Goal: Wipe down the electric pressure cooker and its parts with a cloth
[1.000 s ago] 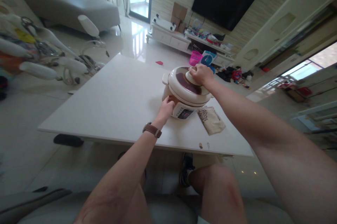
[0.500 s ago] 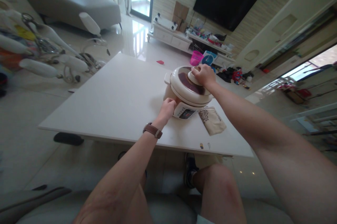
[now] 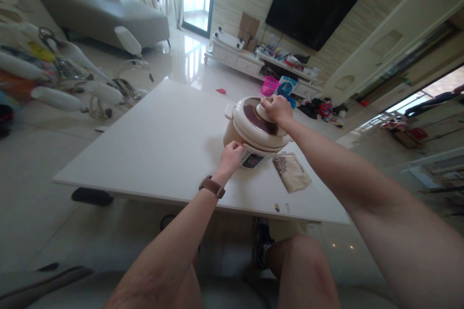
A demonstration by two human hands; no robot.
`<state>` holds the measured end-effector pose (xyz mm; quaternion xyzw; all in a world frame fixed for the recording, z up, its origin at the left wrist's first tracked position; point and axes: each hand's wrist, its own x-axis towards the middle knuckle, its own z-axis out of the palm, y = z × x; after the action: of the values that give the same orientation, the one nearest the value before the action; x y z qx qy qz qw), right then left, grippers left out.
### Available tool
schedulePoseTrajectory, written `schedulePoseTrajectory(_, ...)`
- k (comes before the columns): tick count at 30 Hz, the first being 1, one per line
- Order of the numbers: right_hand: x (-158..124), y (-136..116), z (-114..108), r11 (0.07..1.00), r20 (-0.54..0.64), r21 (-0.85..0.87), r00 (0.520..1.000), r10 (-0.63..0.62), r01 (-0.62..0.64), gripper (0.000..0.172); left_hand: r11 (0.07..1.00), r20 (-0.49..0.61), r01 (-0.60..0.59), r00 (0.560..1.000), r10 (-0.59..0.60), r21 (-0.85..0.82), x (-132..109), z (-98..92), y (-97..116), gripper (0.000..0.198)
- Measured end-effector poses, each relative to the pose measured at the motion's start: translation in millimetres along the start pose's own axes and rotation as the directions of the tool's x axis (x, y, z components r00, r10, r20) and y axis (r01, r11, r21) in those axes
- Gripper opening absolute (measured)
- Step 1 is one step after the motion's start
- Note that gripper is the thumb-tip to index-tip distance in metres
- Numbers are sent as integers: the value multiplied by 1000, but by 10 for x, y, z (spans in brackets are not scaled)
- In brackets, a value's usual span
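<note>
A beige electric stew pot [image 3: 232, 135] with a control panel on its front stands upright on the white table [image 3: 155, 139]. Its pale lid [image 3: 241, 121], with a dark see-through middle, sits on top. My right hand [image 3: 277, 108] is closed round the knob of this lid. Low on the pot's front left, beside the panel, my left hand [image 3: 231, 156] is closed with its fingertips against the pot wall. Whatever those fingers may hold is hidden. A folded beige cloth [image 3: 293, 173] with a dark pattern lies just right of the pot.
Two small items, one of them a yellow and dark piece [image 3: 277, 207], lie near the table's front edge. A pink basket [image 3: 270, 85] stands on the floor beyond the table. White-handled exercise equipment [image 3: 58, 98] is at the left, and a grey bench [image 3: 105, 14] stands behind it.
The view has tilted slightly, so the whole scene sits a little lower. Both hands keep their places on the pot and its lid.
</note>
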<state>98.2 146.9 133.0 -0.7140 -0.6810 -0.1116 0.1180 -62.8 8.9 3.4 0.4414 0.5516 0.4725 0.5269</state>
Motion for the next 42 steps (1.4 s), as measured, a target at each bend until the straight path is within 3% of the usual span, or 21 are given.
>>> schedulePoseTrajectory(5,107,-135,53,999,-3,23,1000,30,-30,59,992,-26,-68,997,72,107,11,-111,2,8)
schedulePoseTrajectory(11,160,-260,54,999,6,51,1000,7,-7,59,977,-93,-109,988,127,182,35,-59,-57,47)
schedulePoseTrajectory(15,162,-389,47,998,18,62,1000,20,-21,60,964,-140,-116,978,152,239,31,-29,-64,61)
schedulePoseTrajectory(21,193,-609,45,997,49,83,999,-8,4,64,937,-223,-175,943,248,304,44,-55,-79,76)
schedulePoseTrajectory(27,236,-863,61,992,106,122,993,-53,40,63,921,-329,-150,903,276,360,92,-85,-110,91)
schedulePoseTrajectory(35,345,-1186,150,957,89,276,990,-114,86,57,894,-438,-98,845,307,438,231,-117,-194,123)
schedulePoseTrajectory(42,496,-1378,153,938,101,308,975,-196,156,50,861,-485,-123,783,390,494,373,-195,-254,121)
